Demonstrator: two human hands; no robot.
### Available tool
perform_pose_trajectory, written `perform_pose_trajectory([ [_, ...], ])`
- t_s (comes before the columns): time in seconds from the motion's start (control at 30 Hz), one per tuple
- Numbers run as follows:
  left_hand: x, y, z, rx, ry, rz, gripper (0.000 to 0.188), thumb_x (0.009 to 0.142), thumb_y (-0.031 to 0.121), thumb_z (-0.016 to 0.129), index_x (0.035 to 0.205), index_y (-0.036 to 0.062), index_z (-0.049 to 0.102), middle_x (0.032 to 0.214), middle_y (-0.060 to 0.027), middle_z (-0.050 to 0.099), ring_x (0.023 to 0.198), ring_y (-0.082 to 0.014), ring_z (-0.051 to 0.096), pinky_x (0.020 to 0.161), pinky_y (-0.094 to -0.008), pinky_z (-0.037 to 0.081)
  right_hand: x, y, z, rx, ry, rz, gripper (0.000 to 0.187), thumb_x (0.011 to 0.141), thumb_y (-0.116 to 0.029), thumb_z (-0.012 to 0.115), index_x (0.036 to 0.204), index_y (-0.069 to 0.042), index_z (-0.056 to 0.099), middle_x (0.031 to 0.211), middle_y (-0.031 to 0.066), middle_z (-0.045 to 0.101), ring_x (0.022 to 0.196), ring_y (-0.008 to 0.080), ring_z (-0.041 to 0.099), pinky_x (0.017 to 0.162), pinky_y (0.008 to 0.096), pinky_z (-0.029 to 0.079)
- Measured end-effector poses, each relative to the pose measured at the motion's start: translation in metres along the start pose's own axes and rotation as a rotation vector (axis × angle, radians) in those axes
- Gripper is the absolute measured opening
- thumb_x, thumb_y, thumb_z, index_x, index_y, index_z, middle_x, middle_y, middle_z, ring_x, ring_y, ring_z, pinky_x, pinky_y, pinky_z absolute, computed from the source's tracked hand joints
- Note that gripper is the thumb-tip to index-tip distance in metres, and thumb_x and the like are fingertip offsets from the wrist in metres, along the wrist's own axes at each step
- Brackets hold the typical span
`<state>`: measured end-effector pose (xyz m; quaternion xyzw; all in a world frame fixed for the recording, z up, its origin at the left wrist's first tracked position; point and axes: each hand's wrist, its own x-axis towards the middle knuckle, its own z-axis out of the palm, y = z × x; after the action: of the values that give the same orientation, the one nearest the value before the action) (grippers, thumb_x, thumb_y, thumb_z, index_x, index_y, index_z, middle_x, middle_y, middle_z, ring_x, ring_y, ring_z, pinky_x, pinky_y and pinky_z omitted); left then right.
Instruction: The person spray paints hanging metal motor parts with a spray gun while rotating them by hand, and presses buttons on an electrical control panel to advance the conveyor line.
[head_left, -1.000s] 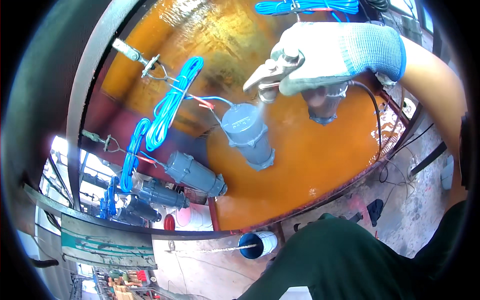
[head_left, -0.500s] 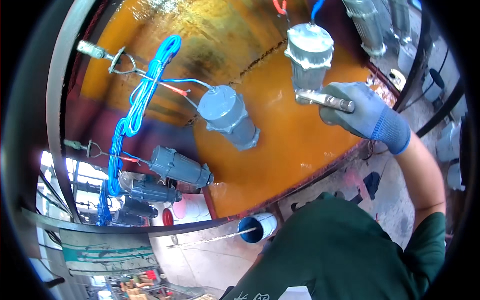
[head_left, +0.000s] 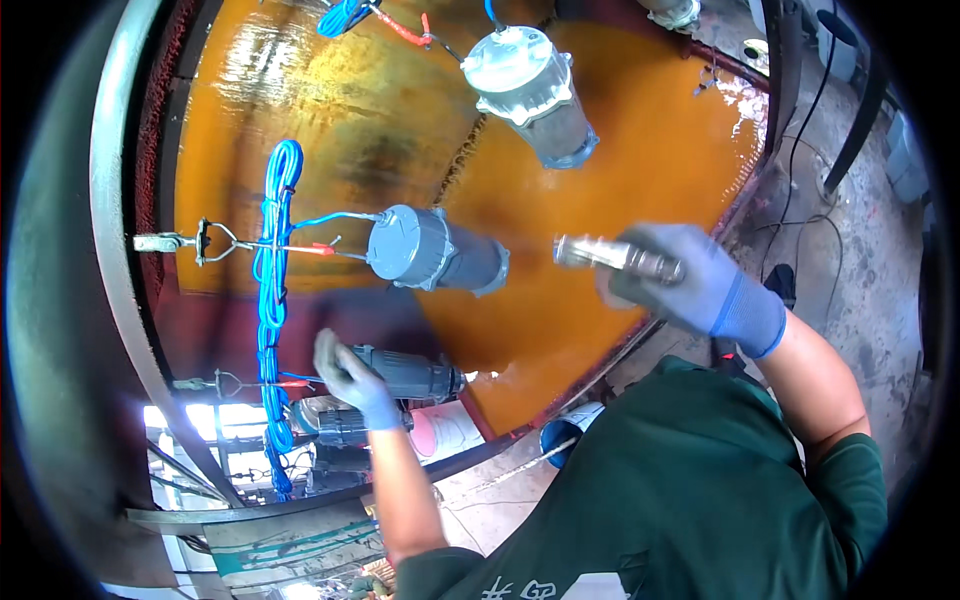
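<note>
My right hand (head_left: 690, 280), in a grey-blue glove, grips a silver metal spray gun (head_left: 610, 255) that points left. The hand is slightly blurred. Left of the gun hangs a grey cylindrical pump housing (head_left: 435, 248), apart from it and tilted. My gloved left hand (head_left: 355, 385) is raised with its fingers apart, over the left end of a lower grey pump housing (head_left: 415, 375); whether it touches the housing I cannot tell. A shinier silver-grey pump housing (head_left: 535, 95) hangs farther back. Bundled blue cable (head_left: 280, 250) hangs by the middle housing's hook.
An orange-brown wet panel (head_left: 590, 210) with a dark red rim fills the background. More dark housings (head_left: 340, 428) hang at lower left. A curved metal frame (head_left: 115, 190) runs down the left side. A blue-lined bucket (head_left: 565, 435) and a pink-and-white bucket (head_left: 445, 430) stand below.
My left hand has come into view beside the lower housing. My right hand with the spray gun has moved left and down, away from the silver-grey housing. The view has shifted.
</note>
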<state>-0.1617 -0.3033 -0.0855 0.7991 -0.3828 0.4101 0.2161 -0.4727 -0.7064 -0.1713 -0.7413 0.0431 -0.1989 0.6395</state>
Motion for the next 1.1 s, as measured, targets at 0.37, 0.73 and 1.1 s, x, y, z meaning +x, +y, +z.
perform_pose_trajectory([
  [0.37,0.294,0.008,0.123,0.454,-0.247,0.46,0.057,0.102,0.044,0.065,0.143,0.0046,0.065,0.15,-0.0282,0.056,0.139,-0.0453,0.051,0.117,-0.0531,0.04,-0.002,-0.007,-0.037,0.115,-0.011,-0.043,0.026,0.09,-0.021,0.083,0.1,-0.003,0.067,0.08,0.0143,0.072,0.073,0.0281,0.072,0.07,0.0386,0.055],
  [0.73,0.332,-0.048,0.164,-0.067,-0.684,-0.426,0.071,0.107,0.055,0.058,0.159,0.0082,0.049,0.139,-0.017,0.066,0.091,-0.0279,0.073,0.074,-0.0376,0.06,0.0,-0.003,-0.057,0.027,0.142,-0.05,0.026,0.09,-0.022,0.082,0.102,-0.005,0.068,0.08,0.0177,0.069,0.076,0.0363,0.07,0.069,0.0442,0.055],
  [1.1,0.273,0.067,0.112,-0.212,-0.623,-0.153,0.059,0.11,0.032,0.062,0.158,0.0009,0.05,0.151,-0.0165,0.059,0.129,-0.0244,0.061,0.1,-0.0348,0.057,-0.004,-0.001,-0.04,-0.107,-0.233,-0.158,0.023,0.091,-0.024,0.079,0.105,-0.007,0.07,0.086,0.0163,0.071,0.083,0.0378,0.072,0.076,0.0479,0.058],
])
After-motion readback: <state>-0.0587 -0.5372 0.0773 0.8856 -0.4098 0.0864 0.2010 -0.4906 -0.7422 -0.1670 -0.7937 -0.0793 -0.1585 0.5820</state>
